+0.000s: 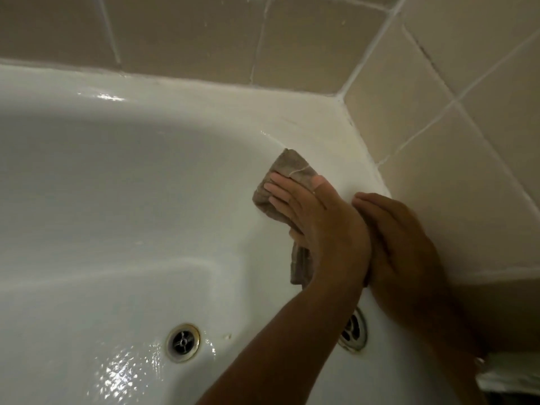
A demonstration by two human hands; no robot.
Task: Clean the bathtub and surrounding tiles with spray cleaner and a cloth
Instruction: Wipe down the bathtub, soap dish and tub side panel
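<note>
The tub (122,176) is white enamel, smooth and glossy, with bright wet glints on its floor near the drain (183,342) and along the far rim. The drain is shiny metal, its ring dulled to a rusty brown at the edge. The overflow (354,331) on the right wall is ribbed chrome-like metal, partly hidden by an arm. The cloth (287,171) is brownish terry, matt and nubbly, with a loose pale thread across it. The tiles (432,92) are beige ceramic with a soft sheen; the grout (377,39) is white, matt and rough.
</note>
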